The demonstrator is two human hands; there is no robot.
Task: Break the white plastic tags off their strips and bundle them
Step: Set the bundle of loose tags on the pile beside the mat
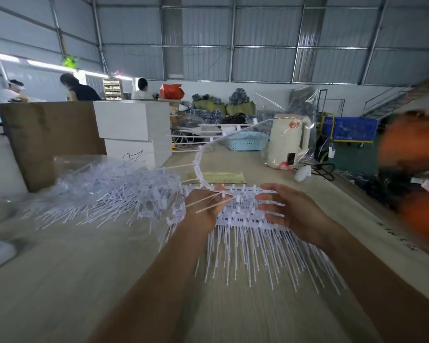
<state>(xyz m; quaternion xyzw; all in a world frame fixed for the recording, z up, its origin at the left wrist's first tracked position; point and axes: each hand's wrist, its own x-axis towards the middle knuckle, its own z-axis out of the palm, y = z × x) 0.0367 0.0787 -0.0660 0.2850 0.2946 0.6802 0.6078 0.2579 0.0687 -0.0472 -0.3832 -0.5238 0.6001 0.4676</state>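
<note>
A layered stack of white plastic tags (243, 219) lies on the table (89, 280), with the thin tails fanning toward me. My right hand (292, 211) rests on the stack's right side with its fingers spread and straight. At the stack's left edge, my left hand (201, 211) grips the near end of a long white strip (199, 157). The strip curves up and away to the right, with a few tags still sticking out of it. Tags hide the left fingertips. A big loose pile of white tags (102, 191) lies to the left.
Behind the pile stand a brown cardboard box (47, 139) and two white boxes (134, 122). Farther back on the table are a yellow-green paper (223, 177), a blue basket (248, 141) and a bagged cream kettle (287, 142). A blurred orange shape (416, 169) is at the right edge.
</note>
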